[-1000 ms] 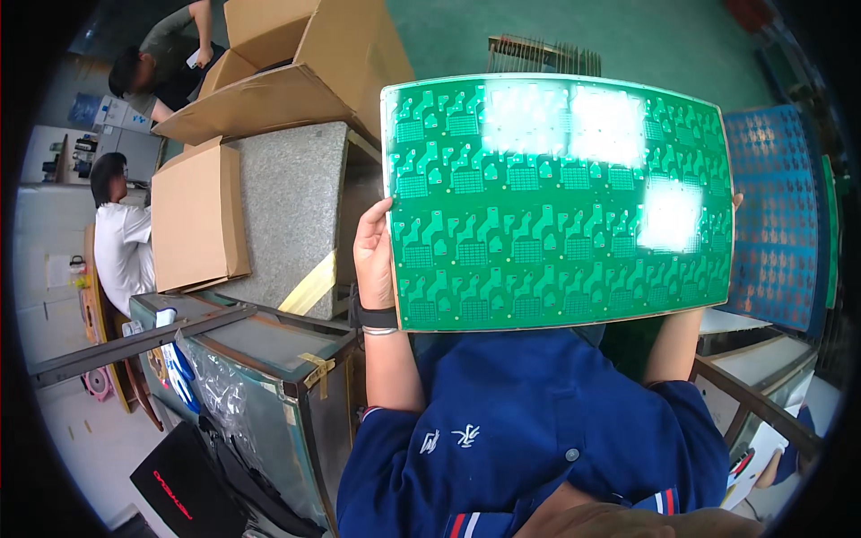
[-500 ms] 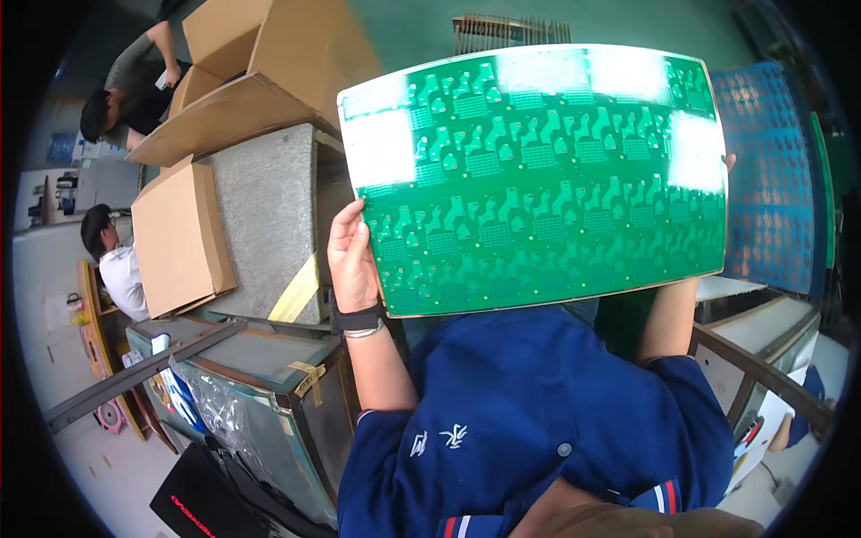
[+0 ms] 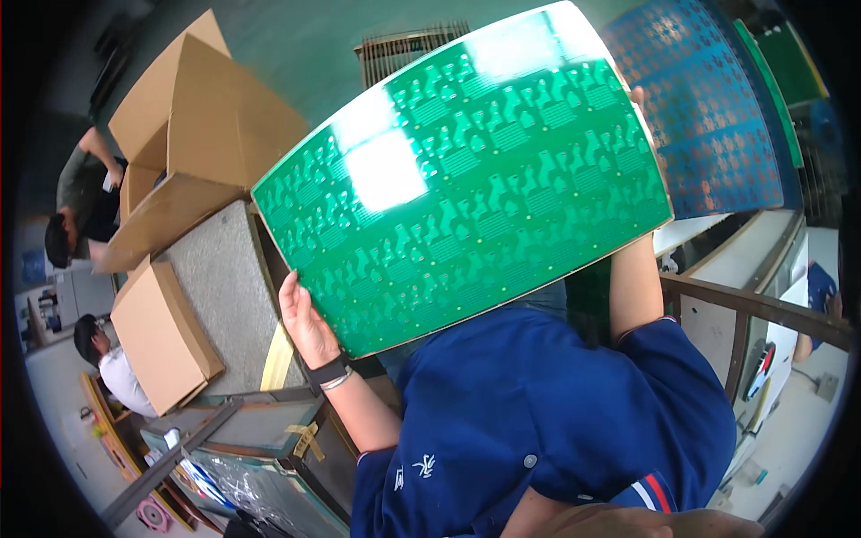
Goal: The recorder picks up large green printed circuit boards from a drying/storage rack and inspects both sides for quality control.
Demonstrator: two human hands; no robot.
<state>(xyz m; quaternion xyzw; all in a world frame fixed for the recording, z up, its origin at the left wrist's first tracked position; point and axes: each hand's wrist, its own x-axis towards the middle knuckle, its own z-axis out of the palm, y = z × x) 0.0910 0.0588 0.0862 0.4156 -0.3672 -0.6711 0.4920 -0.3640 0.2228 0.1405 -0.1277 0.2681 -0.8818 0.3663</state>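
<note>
A large green printed circuit board panel (image 3: 502,206), covered in rows of repeated patterns, is held up before my chest, slanted with its right end higher in view. Bright glare lies on its upper part. My left hand (image 3: 308,321) grips the panel's lower left corner, thumb on the front face. On the far side, my right hand (image 3: 638,97) holds the right edge; only its fingertips show, the rest being hidden behind the panel. Just beyond that edge stands a blue panel (image 3: 708,117) with copper-coloured patterns.
Left of me, an open cardboard box (image 3: 211,112) and a smaller carton (image 3: 166,336) stand by a grey slab (image 3: 224,296) with a yellow strip (image 3: 277,360). A slotted rack (image 3: 413,47) lies ahead. Metal frames (image 3: 762,309) flank my right. Two people work at far left; another person shows at far right.
The view has turned, so the surroundings appear tilted. In the picture the panel has gone from nearly level to slanted and shifted left, its glare moving across it. Both hands keep their hold.
</note>
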